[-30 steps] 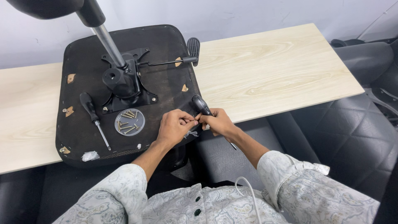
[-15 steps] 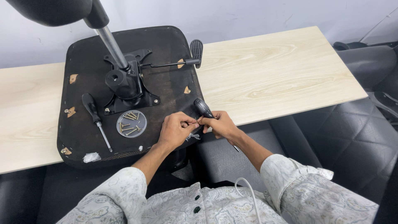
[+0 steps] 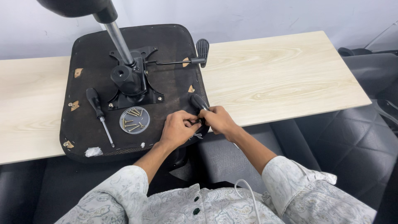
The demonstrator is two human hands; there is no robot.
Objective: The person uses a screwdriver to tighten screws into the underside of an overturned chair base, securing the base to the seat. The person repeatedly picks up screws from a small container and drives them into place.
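Small part between left hand (image 3: 178,129) and right hand (image 3: 218,120): hidden by fingers | chair base (image 3: 78,6): cut off by top edge | screws in dish (image 3: 134,120): too small to count

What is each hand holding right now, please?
Left hand: closed, pinching something small at the seat edge; what, cannot be told.
Right hand: closed on a black-handled tool.

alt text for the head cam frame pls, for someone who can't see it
Both hands, left hand and right hand, meet at the near edge of an upturned black chair seat on a light wood table; the right holds a black-handled tool. On the seat lie a screwdriver and a round dish of brass screws.
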